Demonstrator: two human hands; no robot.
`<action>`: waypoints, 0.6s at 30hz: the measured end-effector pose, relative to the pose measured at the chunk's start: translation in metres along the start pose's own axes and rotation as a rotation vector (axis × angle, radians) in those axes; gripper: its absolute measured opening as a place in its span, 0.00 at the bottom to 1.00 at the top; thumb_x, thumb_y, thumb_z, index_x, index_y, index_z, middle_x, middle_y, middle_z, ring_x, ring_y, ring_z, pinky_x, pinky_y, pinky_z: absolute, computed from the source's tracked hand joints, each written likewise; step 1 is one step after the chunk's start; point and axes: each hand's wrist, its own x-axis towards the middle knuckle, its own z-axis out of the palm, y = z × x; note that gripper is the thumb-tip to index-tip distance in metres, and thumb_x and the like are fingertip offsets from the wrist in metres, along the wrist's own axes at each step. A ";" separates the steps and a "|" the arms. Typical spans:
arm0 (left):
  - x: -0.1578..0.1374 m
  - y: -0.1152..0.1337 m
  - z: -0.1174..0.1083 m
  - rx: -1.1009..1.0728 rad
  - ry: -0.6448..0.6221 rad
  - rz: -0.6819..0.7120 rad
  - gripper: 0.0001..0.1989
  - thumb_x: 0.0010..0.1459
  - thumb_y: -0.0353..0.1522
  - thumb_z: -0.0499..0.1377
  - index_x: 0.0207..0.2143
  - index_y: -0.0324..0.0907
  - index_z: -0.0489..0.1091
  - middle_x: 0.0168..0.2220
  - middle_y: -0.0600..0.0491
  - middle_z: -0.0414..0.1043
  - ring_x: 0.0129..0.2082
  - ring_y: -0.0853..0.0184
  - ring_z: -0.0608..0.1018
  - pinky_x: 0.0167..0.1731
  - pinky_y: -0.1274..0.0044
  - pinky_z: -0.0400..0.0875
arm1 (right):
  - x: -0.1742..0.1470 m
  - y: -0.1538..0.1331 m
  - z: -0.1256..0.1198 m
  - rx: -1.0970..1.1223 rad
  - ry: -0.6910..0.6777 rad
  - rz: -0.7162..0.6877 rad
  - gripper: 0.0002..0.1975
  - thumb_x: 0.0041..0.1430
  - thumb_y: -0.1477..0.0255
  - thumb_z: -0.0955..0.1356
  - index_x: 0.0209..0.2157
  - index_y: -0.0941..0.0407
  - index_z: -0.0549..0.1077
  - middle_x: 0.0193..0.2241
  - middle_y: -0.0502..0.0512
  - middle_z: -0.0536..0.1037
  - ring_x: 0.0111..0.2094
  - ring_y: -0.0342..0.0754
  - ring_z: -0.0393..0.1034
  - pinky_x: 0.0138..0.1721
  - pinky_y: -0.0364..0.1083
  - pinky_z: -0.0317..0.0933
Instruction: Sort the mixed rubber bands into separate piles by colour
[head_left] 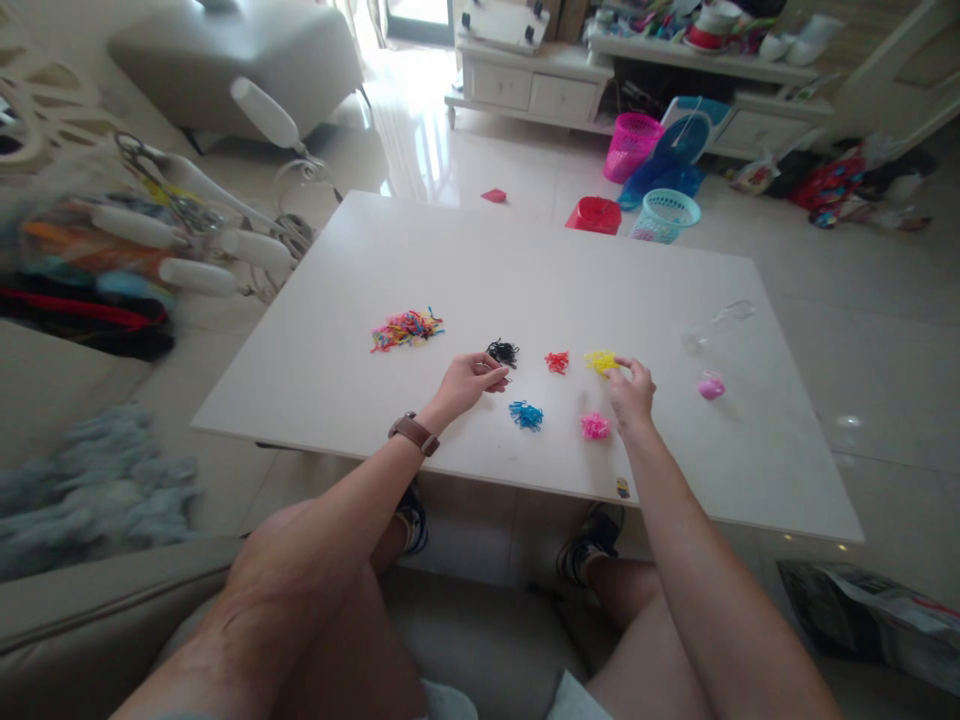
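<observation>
My left hand (480, 376) is closed in a pinch just in front of a pile of black rubber bands (502, 351). Thin dark bits show at its fingertips; what they are is too small to tell. My right hand (634, 393) has its thumb and fingertips pinched at the right edge of a pile of yellow rubber bands (599, 361). Between the hands lies a small heap of red rubber bands (556, 362). Nearer to me are blue rubber bands (526, 415) and pink rubber bands (595, 426). A larger mixed-colour heap (407, 330) lies to the left.
The white table (450, 250) carries a pink lump (711, 386) and a clear plastic item (733, 312) on the right. A small sticker (622, 488) is by the near edge. Red (596, 214) and light-blue (666, 214) baskets stand beyond the far edge; a white lamp (262, 250) is at left.
</observation>
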 end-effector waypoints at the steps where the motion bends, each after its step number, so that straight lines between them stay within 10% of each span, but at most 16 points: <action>1: 0.000 0.000 -0.001 0.004 0.006 -0.002 0.23 0.45 0.48 0.72 0.29 0.38 0.73 0.27 0.47 0.79 0.26 0.67 0.80 0.32 0.73 0.76 | -0.001 -0.004 0.000 0.021 0.019 0.036 0.18 0.52 0.63 0.66 0.44 0.53 0.76 0.54 0.59 0.71 0.59 0.58 0.62 0.63 0.62 0.53; 10: 0.004 -0.005 -0.006 -0.060 0.123 -0.061 0.21 0.43 0.46 0.73 0.28 0.37 0.75 0.27 0.48 0.78 0.28 0.67 0.80 0.37 0.72 0.76 | -0.023 -0.044 -0.007 0.086 -0.117 -0.074 0.13 0.54 0.65 0.66 0.40 0.53 0.76 0.56 0.58 0.70 0.60 0.57 0.61 0.64 0.59 0.53; 18: 0.006 -0.012 -0.003 -0.126 0.179 -0.110 0.18 0.43 0.37 0.73 0.34 0.36 0.77 0.32 0.45 0.80 0.36 0.64 0.81 0.46 0.69 0.75 | -0.010 -0.022 -0.006 0.035 -0.061 -0.036 0.17 0.54 0.63 0.65 0.45 0.53 0.73 0.50 0.58 0.74 0.53 0.56 0.65 0.55 0.55 0.62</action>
